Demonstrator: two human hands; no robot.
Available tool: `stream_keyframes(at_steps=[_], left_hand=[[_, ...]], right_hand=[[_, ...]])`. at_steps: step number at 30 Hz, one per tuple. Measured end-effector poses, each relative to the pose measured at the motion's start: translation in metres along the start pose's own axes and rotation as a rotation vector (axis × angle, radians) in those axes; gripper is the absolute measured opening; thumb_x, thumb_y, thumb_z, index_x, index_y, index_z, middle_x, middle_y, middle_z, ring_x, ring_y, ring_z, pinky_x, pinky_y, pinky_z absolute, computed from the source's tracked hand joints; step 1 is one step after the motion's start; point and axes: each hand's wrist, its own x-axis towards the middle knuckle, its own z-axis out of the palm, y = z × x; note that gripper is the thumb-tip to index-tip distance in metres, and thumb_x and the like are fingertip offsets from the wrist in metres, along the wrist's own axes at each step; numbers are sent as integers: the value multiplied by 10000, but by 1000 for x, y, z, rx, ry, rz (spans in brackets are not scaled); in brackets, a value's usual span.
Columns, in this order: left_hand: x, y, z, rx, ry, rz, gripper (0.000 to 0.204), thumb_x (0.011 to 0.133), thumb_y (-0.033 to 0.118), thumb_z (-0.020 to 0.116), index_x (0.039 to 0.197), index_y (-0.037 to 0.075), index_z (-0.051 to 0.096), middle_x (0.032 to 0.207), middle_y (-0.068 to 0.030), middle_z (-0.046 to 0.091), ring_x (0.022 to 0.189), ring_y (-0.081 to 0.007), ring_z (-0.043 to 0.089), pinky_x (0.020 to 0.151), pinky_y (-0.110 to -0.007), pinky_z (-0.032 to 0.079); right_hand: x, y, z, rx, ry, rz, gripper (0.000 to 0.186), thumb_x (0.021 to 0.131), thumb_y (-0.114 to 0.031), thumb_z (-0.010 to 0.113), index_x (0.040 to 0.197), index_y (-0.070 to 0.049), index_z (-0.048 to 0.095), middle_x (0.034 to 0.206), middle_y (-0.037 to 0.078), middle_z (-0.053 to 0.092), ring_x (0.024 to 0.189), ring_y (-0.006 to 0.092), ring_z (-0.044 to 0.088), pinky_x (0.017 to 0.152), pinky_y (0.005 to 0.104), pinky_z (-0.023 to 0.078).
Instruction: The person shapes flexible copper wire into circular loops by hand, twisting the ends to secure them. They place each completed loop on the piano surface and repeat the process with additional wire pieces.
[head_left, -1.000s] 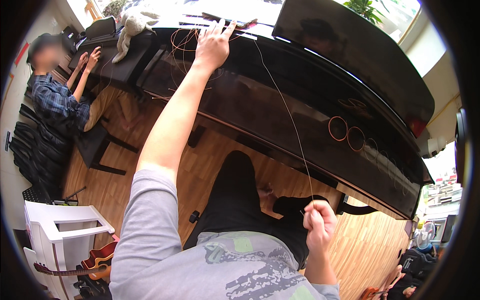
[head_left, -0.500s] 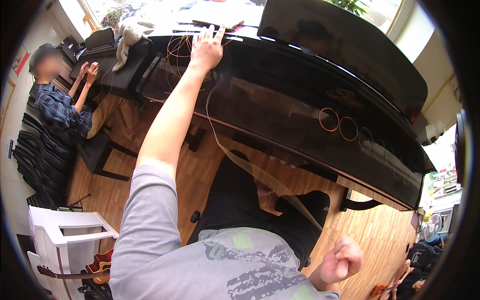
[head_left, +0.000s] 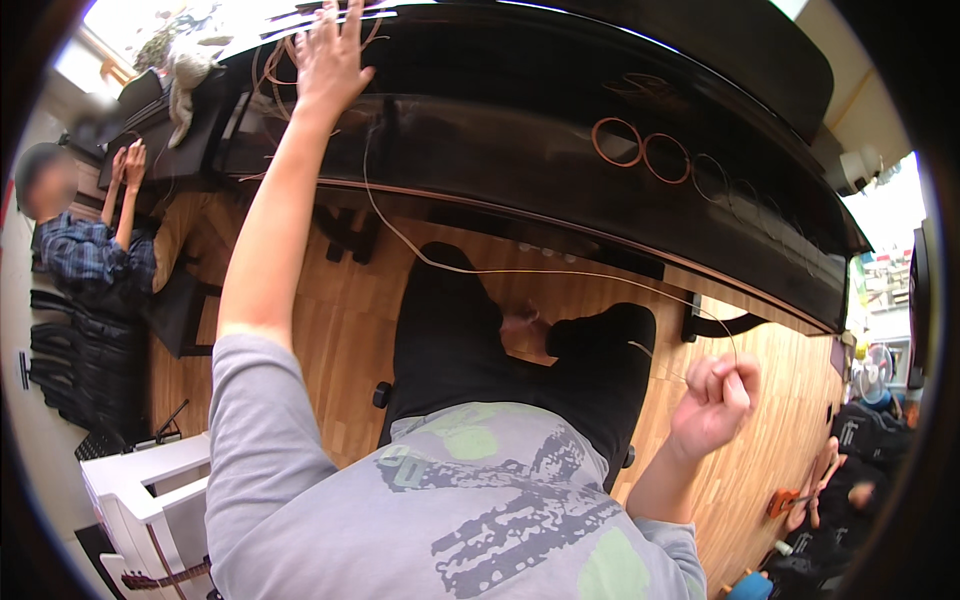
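My left hand (head_left: 330,65) reaches to the far left edge of a glossy black piano (head_left: 480,150), fingers stretched out and apart, beside loose loops of copper-coloured wire (head_left: 262,85). Whether its fingertips press on something is hard to see. Closed in a pinch at the lower right, my right hand (head_left: 715,400) holds one end of a long thin wire (head_left: 560,271). This wire sags across in front of my knees and climbs to the piano front below my left hand. Two copper-coloured coils (head_left: 617,142) and several thinner silvery coils (head_left: 711,178) lie in a row on the piano.
At the left a person in a plaid shirt (head_left: 85,245) sits with both hands raised by a dark keyboard piano (head_left: 170,150). A white stand (head_left: 150,470) and a guitar (head_left: 165,575) are lower left. Another person's hand (head_left: 825,470) and a small orange ukulele (head_left: 785,502) show lower right.
My right hand has risen and moved slightly right, with the wire now curving up into it. The view has shifted, so the piano and my left hand appear higher and further left.
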Motion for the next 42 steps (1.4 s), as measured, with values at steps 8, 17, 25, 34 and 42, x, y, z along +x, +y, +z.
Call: stream_keyframes(at_steps=[8, 17, 25, 34, 42], left_hand=[[-71, 73, -58, -458, 131, 206, 733, 778, 384, 745, 1395, 116, 453, 1465, -196, 372, 1358, -352, 361, 1113, -544, 235], [-153, 181, -111, -1176, -94, 27, 139, 872, 0, 594, 990, 46, 653, 763, -52, 621, 693, -187, 554, 749, -324, 425], [-138, 192, -134, -1360, 68, -34, 149, 883, -60, 524, 973, -1, 627, 836, -72, 634, 660, -173, 513, 617, -268, 419], [-111, 187, -180, -1852, 91, -119, 242, 968, 6, 426, 1140, -53, 586, 852, -1, 594, 642, -23, 398, 561, -171, 336], [-114, 190, -200, -1530, -41, 155, 224, 827, -44, 571, 1030, -11, 659, 770, -47, 619, 608, -142, 504, 568, -279, 398]], right_hand=[[16, 19, -4, 254, 21, 295, 147, 927, -113, 397, 910, -9, 500, 545, -40, 248, 435, 64, 225, 431, 236, 233], [26, 31, 3, 417, 27, 478, 191, 989, -149, 375, 985, -24, 519, 547, -21, 328, 416, 86, 316, 394, 246, 294], [15, 51, 15, 236, -115, 563, 171, 998, -140, 416, 1033, -17, 529, 736, 106, 649, 687, 178, 651, 671, 289, 529], [20, 59, 28, 249, -171, 635, 163, 1006, -165, 444, 1040, -35, 537, 898, 164, 702, 806, 225, 703, 725, 293, 554], [10, 66, 30, 109, -154, 571, 149, 989, -132, 472, 1019, -20, 567, 920, 145, 696, 832, 187, 686, 742, 282, 548]])
